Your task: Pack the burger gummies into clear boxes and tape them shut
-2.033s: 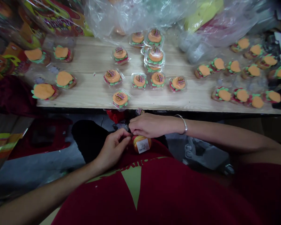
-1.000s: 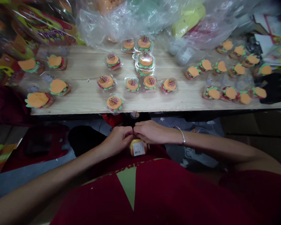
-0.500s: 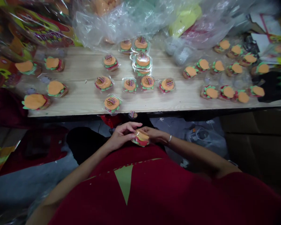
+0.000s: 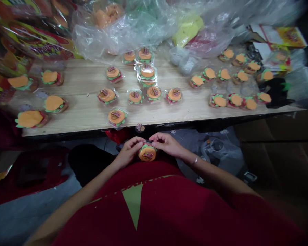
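Close to my lap, below the table's front edge, I hold a toy burger in a clear plastic case [image 4: 147, 153]. Its orange bun top carries a printed label and faces up toward me. My left hand [image 4: 129, 150] pinches the case at its left side with thumb and fingers. On the opposite side, the fingers of my right hand [image 4: 167, 144] close on the case's upper right edge. A sticker-like label [image 4: 140, 127] shows at the table edge just beyond my hands.
Several labelled burgers in cases [image 4: 117, 117] stand mid-table [image 4: 79, 116]. Burgers whose tops show no label sit at the left [image 4: 54, 103] and right [image 4: 219, 100]. Clear plastic bags [image 4: 154, 25] lie along the back. A red stool [image 4: 33, 167] stands at lower left.
The burger has been turned so its labelled top now faces me. My right hand has shifted to the case's upper right edge. The camera view has moved slightly right.
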`<state>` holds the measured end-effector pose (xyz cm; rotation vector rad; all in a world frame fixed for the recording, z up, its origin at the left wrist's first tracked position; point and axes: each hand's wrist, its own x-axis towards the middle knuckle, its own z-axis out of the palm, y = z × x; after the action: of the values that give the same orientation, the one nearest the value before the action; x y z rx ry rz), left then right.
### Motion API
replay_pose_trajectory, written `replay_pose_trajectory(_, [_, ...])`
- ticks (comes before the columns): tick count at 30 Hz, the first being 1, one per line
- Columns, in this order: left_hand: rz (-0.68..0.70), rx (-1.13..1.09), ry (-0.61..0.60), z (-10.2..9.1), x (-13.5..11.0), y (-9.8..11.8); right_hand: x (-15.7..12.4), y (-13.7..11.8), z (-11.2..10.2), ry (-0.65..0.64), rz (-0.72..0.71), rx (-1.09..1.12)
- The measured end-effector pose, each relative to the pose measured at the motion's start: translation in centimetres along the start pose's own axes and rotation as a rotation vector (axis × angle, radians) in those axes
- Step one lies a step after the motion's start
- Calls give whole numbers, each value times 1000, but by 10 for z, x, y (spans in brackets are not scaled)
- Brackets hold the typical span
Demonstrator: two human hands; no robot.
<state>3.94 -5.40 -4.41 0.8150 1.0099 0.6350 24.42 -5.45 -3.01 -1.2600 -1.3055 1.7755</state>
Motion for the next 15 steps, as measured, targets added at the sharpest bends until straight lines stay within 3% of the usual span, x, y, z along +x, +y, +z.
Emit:
replay_pose_trajectory(5, [-3,72,-4,4,-3,3,-3,7,1,-37,14,-14])
replay_pose_trajectory(10, [-6,126,-3,4,1,-1,-6,14,0,19,-1,32])
replay_pose_trajectory(15, [-78,226,-19,16,12,7,-8,26,-9,97,4,156])
